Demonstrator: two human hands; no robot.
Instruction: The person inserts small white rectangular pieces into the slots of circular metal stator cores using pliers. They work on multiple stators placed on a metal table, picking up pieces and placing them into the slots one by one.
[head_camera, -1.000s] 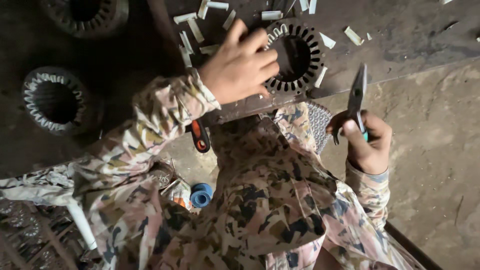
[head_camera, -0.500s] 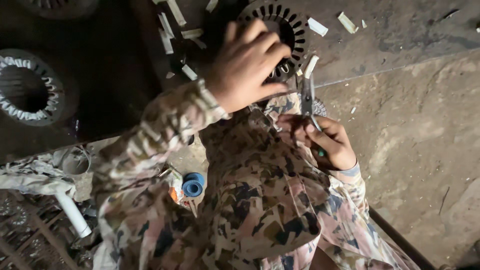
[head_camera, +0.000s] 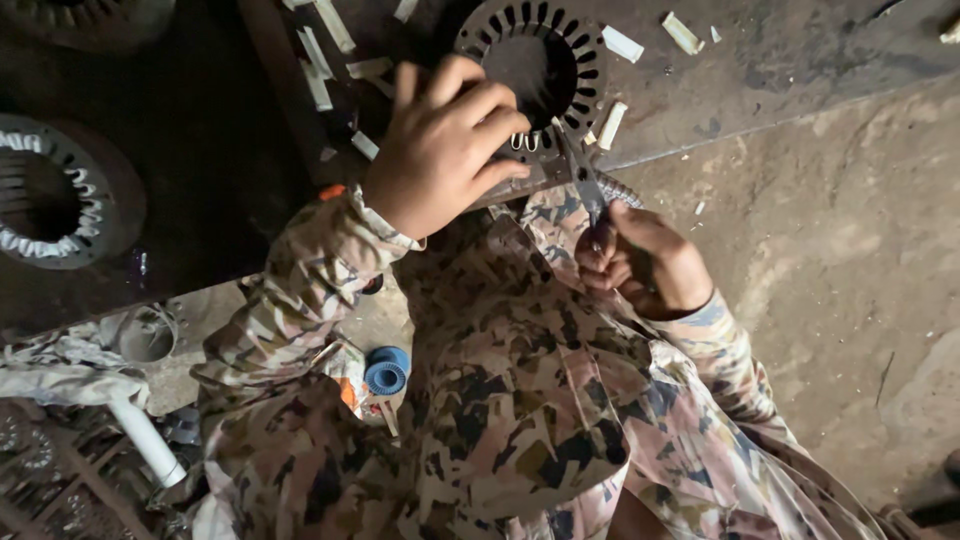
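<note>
Nearest the camera, below the stator core, the person's camouflage-patterned clothing filled the lower view, with a blue spool (head_camera: 385, 370) in the gap beside the left sleeve. Above it, the right hand (head_camera: 640, 260) was closed in a fist round the handles of a pair of scissors (head_camera: 583, 182), fingers (head_camera: 603, 262) together and clamped on them. The scissors stood almost upright in view, long axis running from the fist up and slightly left, tips pointing at the lower rim of the stator core (head_camera: 535, 70). Whether the blades were parted could not be told.

The left hand (head_camera: 445, 150) lay on the stator core's lower left rim, fingers (head_camera: 480, 105) slightly spread and curled over the slotted ring, pressing on it; the scissor tips came in just to the right of those fingertips. The stator core sat flat on the dark metal surface (head_camera: 780, 70), bore facing up. White insulation paper strips (head_camera: 622, 44) lay scattered around the core, some just beside its rim. Far left of the core, a second stator (head_camera: 55, 200) with white slot liners rested on the same surface.
</note>
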